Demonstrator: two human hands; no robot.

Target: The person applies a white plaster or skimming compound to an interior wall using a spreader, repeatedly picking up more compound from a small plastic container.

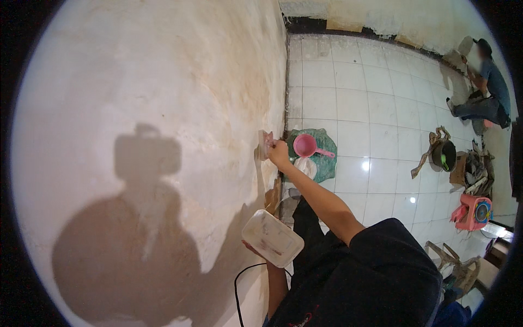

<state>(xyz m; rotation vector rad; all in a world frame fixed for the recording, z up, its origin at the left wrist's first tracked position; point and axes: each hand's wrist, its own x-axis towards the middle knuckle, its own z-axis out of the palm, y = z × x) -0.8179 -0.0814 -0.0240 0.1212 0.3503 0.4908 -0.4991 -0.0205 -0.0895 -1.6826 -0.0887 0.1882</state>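
Observation:
My right hand is closed around a putty knife, its wide blade at the pale, patchy wall. Lower down, my left hand supports a shallow white plastic tub from beneath, with its fingers showing along the left edge. Brownish smears mark the tub. Just beyond my right hand, a pink dipper with a handle rests on a green sheet on the floor. A whitish round item, partly hidden by my forearm, lies beside the dipper.
White floor tiles extend to the right. Another person crouches by the far right wall. Nearer stand a dark bucket, a red-orange machine and a chair. A black cable loops near my left arm.

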